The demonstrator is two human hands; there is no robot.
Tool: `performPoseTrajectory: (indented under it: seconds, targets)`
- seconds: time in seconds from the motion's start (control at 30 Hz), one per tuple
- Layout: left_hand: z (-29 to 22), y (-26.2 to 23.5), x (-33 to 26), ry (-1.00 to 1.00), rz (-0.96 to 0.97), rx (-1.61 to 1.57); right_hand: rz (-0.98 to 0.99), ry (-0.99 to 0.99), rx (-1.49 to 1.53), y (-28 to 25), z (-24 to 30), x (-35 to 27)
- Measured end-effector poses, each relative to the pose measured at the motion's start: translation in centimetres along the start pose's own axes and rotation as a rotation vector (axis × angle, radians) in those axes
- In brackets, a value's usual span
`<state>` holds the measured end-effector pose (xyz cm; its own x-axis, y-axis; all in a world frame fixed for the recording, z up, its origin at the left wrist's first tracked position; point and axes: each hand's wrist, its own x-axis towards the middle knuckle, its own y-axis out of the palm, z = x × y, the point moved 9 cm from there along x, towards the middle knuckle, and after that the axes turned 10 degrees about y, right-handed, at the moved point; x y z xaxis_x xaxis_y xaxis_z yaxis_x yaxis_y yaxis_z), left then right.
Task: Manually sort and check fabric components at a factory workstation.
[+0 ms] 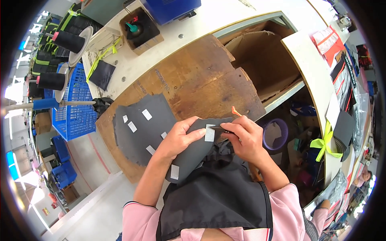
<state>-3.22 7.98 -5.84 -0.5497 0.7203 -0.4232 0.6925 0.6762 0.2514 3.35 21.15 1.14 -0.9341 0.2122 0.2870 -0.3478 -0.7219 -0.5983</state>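
My left hand (pixel 181 138) grips a dark grey fabric piece (pixel 189 158), its thumb pressed on the top beside a pale patch (pixel 210 133). In my right hand (pixel 247 138) is a slim dark pointed tool (pixel 219 129), its tip at that patch; whether it is snips or tweezers I cannot tell. An orange cord (pixel 236 111) sticks up by the right fingers. Another pale patch (pixel 175 172) shows lower on the held piece. Left of it, a larger grey fabric piece (pixel 132 116) with several pale patches lies on the brown board (pixel 201 76).
A cardboard box (pixel 261 56) sits in the table opening. Beyond the board are a small open box (pixel 140 34) and a blue bin (pixel 171 10). Black thread cones (pixel 68 42) and a blue basket (pixel 76 108) stand left. A purple bin (pixel 275 134) lies below right.
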Motion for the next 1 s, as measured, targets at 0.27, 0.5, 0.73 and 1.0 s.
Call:
performPoseTrajectory:
  seconds: [0.27,0.5,0.73,1.0]
  targets:
    - [-0.6,0.1,0.0,0.018,0.014,0.085,0.077,0.022,-0.020,0.2,-0.1,0.9]
    - [-3.9,-4.0,-2.8,0.189,-0.112,0.535,0.032,0.603,0.360,1.8,-8.2,-1.4]
    - [-7.5,-17.5,-9.2,-0.095,-0.721,1.253,0.018,0.633,0.453,3.0,-9.7,-2.9]
    - [4.4,-21.8,-8.2,-0.186,-0.700,1.255,0.400,0.853,0.760,11.4,-8.4,-5.5]
